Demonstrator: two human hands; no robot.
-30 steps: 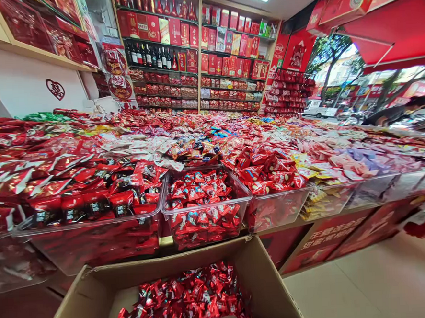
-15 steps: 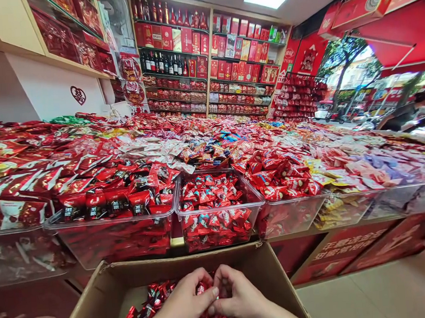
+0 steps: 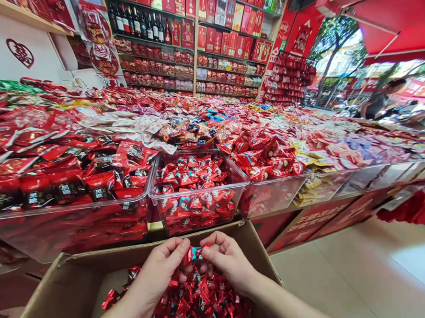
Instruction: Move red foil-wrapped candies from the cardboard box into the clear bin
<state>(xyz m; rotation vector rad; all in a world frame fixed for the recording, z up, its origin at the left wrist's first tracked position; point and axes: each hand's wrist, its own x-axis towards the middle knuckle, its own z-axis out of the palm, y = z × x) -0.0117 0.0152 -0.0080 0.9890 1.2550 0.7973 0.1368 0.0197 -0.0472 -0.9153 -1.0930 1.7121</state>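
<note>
Between my two hands is a small wrapped candy (image 3: 195, 254), red with a patch of blue. My left hand (image 3: 168, 262) pinches its left end with the thumb on top. On the other end, my right hand (image 3: 224, 256) has its thumb and bent fingers closed. Both hands are over an open cardboard box (image 3: 96, 255). Below them in the box lies a heap of shiny red wrapped candies (image 3: 207, 301). Just beyond the box's far edge stands a clear plastic bin (image 3: 200, 191) filled with similar red and blue candies.
Left of that bin is another clear bin (image 3: 71, 208) of red and black packets. More bins of packets (image 3: 266, 155) stretch right and back. Shelves of bottles and boxes (image 3: 191, 45) line the far wall. Tiled floor (image 3: 334, 266) lies to the right. A person (image 3: 381, 100) is outside.
My hands have come slightly up and left in view, and the candy between them now shows. The view has tilted down and shifted right.
</note>
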